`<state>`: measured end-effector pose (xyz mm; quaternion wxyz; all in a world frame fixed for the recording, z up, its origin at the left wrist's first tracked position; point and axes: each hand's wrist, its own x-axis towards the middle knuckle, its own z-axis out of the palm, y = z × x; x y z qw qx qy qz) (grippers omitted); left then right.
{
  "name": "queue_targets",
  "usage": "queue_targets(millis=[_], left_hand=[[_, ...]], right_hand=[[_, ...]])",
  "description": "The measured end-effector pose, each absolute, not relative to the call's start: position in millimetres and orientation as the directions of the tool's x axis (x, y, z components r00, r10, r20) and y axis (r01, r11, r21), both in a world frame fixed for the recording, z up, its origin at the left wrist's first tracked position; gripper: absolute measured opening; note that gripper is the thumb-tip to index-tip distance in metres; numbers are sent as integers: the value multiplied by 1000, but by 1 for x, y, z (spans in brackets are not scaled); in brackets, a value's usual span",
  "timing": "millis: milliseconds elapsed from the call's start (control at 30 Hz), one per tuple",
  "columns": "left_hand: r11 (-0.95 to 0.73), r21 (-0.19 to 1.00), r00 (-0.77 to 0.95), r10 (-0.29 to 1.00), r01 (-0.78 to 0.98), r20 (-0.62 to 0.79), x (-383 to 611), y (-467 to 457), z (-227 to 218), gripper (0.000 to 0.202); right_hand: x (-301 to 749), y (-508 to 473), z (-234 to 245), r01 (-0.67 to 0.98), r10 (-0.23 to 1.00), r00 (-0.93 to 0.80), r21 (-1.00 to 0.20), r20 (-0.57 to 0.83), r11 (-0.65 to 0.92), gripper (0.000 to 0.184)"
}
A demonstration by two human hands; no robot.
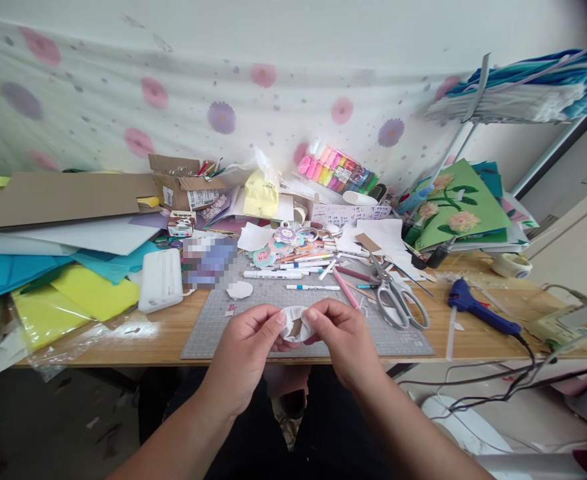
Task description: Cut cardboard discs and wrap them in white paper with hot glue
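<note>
A small round piece of cardboard wrapped in white paper or cloth (pixel 293 317) is held between both hands at the front edge of the grey cutting mat. Brown cardboard shows through the middle, where the white edges are folded inward. My left hand (pixel 246 343) pinches its left rim between thumb and fingers. On the opposite rim, my right hand (pixel 346 339) pinches in the same way, thumb on top. Close beyond the hands lie a white paper cutout (pixel 239 290) and a blue-banded white marker (pixel 313 287).
The cutting mat (pixel 213 333) bears grey-handled scissors (pixel 398 300), a pink pen (pixel 345 288) and several markers. A blue glue gun (pixel 483 308) with its cord lies at the right. A white power bank (pixel 160 280) and yellow sheets (pixel 93 293) are at the left. Packs of clay (pixel 338 167) stand behind.
</note>
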<state>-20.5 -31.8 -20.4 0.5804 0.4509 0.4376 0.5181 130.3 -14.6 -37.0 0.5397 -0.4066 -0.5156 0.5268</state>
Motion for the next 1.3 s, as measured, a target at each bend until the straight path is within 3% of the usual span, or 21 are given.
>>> queue_targets(millis=[100, 233, 500, 667, 867, 1100, 1300], left_hand=[[38, 990, 75, 997, -134, -28, -22, -31, -20, 21], [26, 999, 82, 996, -41, -22, -22, -33, -16, 24], [57, 996, 66, 996, -63, -53, -20, -31, -16, 25], [63, 993, 54, 997, -98, -58, -20, -30, -19, 25], [74, 985, 58, 996, -157, -65, -18, -32, -19, 25], [70, 966, 28, 997, -248, -65, -19, -32, -23, 22], [35, 965, 9, 999, -259, -34, -20, -31, -24, 21]], right_hand=[[130, -11, -36, -239, 984, -145, -969, 105, 68, 41], [128, -8, -30, -67, 983, -120, -989, 136, 129, 40], [127, -10, -32, 119, 974, -5, -967, 227, 226, 25], [129, -9, -37, 0, 976, -132, -985, 170, 172, 42], [126, -10, -35, -66, 986, -141, -995, 86, 78, 34], [128, -11, -41, -263, 982, -186, -965, 31, -19, 44], [129, -15, -39, -233, 988, -155, -972, 24, -13, 33]])
